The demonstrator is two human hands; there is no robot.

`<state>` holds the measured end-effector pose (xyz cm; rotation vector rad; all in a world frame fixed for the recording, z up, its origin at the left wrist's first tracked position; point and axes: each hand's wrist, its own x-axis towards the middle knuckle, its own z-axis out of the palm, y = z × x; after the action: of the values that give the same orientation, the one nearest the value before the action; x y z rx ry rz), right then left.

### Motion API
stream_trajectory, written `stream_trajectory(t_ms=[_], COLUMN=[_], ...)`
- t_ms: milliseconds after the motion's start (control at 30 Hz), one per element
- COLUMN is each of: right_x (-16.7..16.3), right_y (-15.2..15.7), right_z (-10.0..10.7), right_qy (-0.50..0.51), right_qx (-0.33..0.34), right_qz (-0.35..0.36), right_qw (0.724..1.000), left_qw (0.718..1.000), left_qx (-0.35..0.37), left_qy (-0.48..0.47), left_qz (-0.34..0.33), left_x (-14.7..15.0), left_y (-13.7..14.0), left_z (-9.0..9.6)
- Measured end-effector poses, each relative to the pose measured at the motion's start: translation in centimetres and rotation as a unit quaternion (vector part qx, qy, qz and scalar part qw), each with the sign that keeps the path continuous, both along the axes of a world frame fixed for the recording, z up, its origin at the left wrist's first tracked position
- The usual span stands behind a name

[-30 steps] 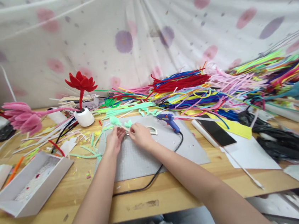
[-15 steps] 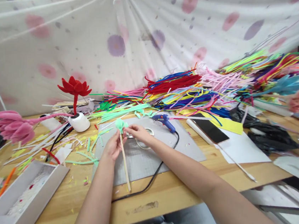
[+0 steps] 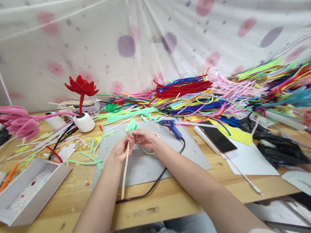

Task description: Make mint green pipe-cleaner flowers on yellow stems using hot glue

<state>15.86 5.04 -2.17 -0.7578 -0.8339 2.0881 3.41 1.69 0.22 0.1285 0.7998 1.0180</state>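
Note:
A mint-green flower head point(image 3: 132, 126), made of fuzzy petals, sits at the top of a pale wooden stick point(image 3: 124, 168). My left hand point(image 3: 122, 148) is closed around the upper end of the stick, just below the petals. The fingers of my right hand point(image 3: 144, 137) are pinched on the right side of the flower's base, touching my left fingertips. Both hands are above a grey mat point(image 3: 147, 169). Behind my right hand lies a white ring-shaped roll point(image 3: 147, 151), partly covered. A blue glue gun point(image 3: 172, 127) rests on the mat to the right.
Bundles of coloured pipe cleaners point(image 3: 184, 87) line the back. A red flower in a white pot point(image 3: 84, 123), a pink flower point(image 3: 19, 122) and a white box point(image 3: 31, 192) stand left. A phone point(image 3: 219, 136) lies right. The black cord point(image 3: 154, 186) crosses the mat's front.
The flower has tilted to the right, and the stick's lower end has swung left. My right fingers have come in closer against the flower's base. The view has shifted slightly.

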Motion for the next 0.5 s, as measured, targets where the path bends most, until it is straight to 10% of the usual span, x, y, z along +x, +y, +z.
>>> stream_trajectory(t_ms=[267, 500], right_x=[-1.2, -0.5], right_y=[0.6, 0.8], right_z=[0.1, 0.0], right_qy=[-0.129, -0.142], right_qx=[0.079, 0.120], right_qz=[-0.048, -0.111], right_qw=[0.987, 0.976], left_qw=[0.975, 0.995], left_qx=[0.134, 0.065], left_qy=[0.176, 0.062], left_qz=[-0.025, -0.033], left_x=[-0.3, -1.6], left_y=[0.1, 0.7], left_z=[0.0, -0.5])
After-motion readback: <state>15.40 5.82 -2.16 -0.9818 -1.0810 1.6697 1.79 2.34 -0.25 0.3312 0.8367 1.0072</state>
